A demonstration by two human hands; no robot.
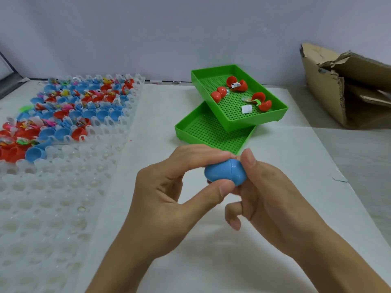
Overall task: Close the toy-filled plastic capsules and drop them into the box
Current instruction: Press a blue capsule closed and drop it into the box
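While both hands, left hand [169, 187] and right hand [273, 187], pinch the blue capsule [225, 173], uneven squeezing could leave its seam unlatched.

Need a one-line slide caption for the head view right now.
Both hands, left hand and right hand, press a blue capsule shut near green trays.

No readable text from my view. Small white tag [235, 85] in upper green tray [213, 71] carries print, too blurred to read.
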